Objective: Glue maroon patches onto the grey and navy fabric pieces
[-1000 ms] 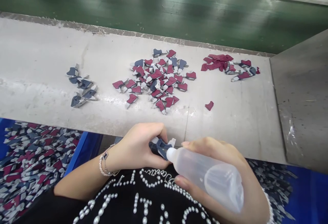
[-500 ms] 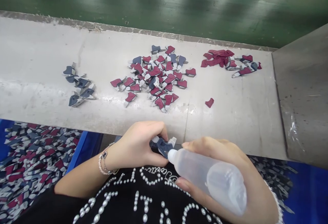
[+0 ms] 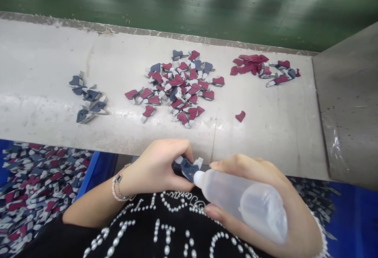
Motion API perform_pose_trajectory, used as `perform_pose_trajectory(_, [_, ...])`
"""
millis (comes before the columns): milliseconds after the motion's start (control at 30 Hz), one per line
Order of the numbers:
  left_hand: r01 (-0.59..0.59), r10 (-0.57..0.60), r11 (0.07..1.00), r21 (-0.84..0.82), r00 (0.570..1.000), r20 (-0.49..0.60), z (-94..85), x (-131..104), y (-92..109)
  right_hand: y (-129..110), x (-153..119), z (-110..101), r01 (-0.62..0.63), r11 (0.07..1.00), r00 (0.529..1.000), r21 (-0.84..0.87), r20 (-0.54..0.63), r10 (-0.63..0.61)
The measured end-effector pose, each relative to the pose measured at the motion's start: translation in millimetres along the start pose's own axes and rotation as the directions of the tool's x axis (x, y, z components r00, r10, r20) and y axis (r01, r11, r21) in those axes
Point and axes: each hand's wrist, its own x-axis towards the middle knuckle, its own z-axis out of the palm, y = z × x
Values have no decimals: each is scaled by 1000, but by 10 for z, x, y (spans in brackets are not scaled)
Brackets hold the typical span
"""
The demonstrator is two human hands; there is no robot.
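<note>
Our left hand (image 3: pixel 158 167) is closed, pinching a dark blue-grey and white part (image 3: pixel 189 168) between thumb and fingers. Part sits in front of our chest, just off the near edge of the tabletop (image 3: pixel 271 144), recessed face showing. Our right hand (image 3: pixel 261 174) is wrapped around a translucent squeeze bottle (image 3: pixel 236 199), thumb below and fingers above, bottle tilted with its white cap (image 3: pixel 199 179) pointing up-left at the part. Cap end overlaps the part's edge in our view (can't tell whether it's actually touching, tip is hidden).

On the tabletop: big central pile of parts (image 3: pixel 177 81), mostly maroon-faced with white ends, some blue-grey. Off to the left we have a small group of blue-grey parts (image 3: pixel 91 94), recesses visible on several. At far right, a heap of loose maroon inserts (image 3: pixel 249 65) sits right beside a few assembled-looking parts (image 3: pixel 280 79). One lone maroon insert (image 3: pixel 240 116) lies nearer us, well apart from the rest.

Below the tabletop, left: blue bin (image 3: pixel 90 177) full of mixed maroon, blue-grey and white parts. Below right: second blue bin (image 3: pixel 351 218) with blue-grey and white ones, partly covered by our arm. Green panel (image 3: pixel 189 14) runs along the back.
</note>
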Motion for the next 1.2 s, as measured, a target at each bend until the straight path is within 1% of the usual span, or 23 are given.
perform_pose_trajectory(100, [0,0,1000,-2,1000,18,11,-1,11,-9,31,-4,35,999,999,23,-15,-34])
perform_pose_trajectory(167, [-1,0,1000,5,1000,21,14,-3,13,-11,30,-9,20,1000,1000,2,-4,-20])
perform_pose_trajectory(267, [-9,9,1000,15,1000,2,7,-7,3,4,-12,-26,-1,999,999,-47,40,3])
perform_pose_trajectory(400, [-12,12,1000,27,1000,-16,-16,-8,-9,36,-71,-55,22,997,992,-77,123,-13])
perform_pose_trajectory(500, [-17,17,999,52,1000,-1,-24,-4,-3,37,-63,-59,29,997,990,-76,140,-18])
perform_pose_trajectory(700, [-30,26,992,126,999,26,-6,-8,1,22,-5,-25,1,999,997,-52,81,3])
perform_pose_trajectory(833, [-19,18,994,111,1000,9,-12,-4,-17,45,-26,-20,8,998,994,-62,106,-1])
perform_pose_trajectory(1000, [-4,9,986,164,1000,-30,-32,-6,-14,35,-48,-42,21,997,990,-69,144,-11])
perform_pose_trajectory(1100, [-11,20,981,194,999,-43,-34,-14,-11,12,-38,-78,8,996,996,-87,85,0])
perform_pose_trajectory(1200, [-15,26,979,202,998,-52,-30,-17,-18,5,-25,-100,4,999,1000,-39,12,-4])
